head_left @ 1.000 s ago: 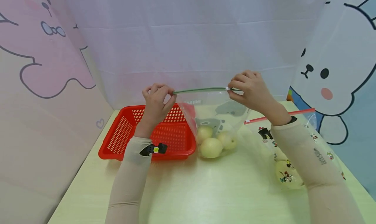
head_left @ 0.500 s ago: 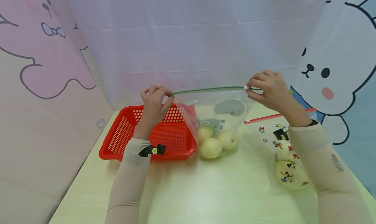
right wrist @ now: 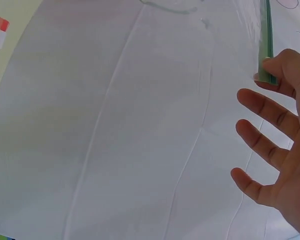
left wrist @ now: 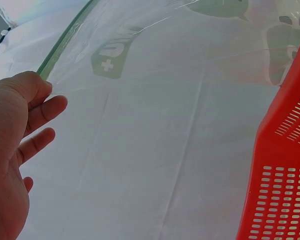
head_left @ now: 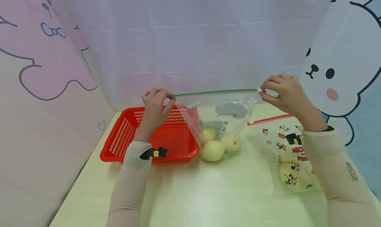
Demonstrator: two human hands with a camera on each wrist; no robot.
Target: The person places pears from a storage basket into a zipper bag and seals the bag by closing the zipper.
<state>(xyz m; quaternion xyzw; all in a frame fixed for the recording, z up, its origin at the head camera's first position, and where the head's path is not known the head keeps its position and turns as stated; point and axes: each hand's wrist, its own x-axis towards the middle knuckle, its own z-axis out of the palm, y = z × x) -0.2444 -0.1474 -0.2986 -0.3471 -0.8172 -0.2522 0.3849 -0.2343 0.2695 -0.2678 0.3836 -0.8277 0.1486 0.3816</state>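
A clear zip bag (head_left: pixel 208 113) with a green zip strip (head_left: pixel 214 93) is held up by its top edge, the strip stretched nearly straight. Three round pale yellow fruits (head_left: pixel 213 150) lie in its bottom, on the table. My left hand (head_left: pixel 155 109) pinches the strip's left end between thumb and forefinger; its other fingers are loosely bent in the left wrist view. At the right end, my right hand (head_left: pixel 287 94) pinches the strip at the white slider (head_left: pixel 260 90). In the right wrist view, thumb and forefinger grip the green end (right wrist: pixel 267 65), other fingers spread.
A red plastic basket (head_left: pixel 175 154) stands left, behind the left forearm and partly behind the bag. Right lies a second clear bag (head_left: pixel 269 128) with a red zip strip and cartoon prints, holding pale fruit, partly hidden by the right forearm. A white cloth hangs behind the table (head_left: pixel 208 194).
My right hand and the white slider have moved right along the green strip to its right end. My left hand has shifted slightly left, still pinching its end.
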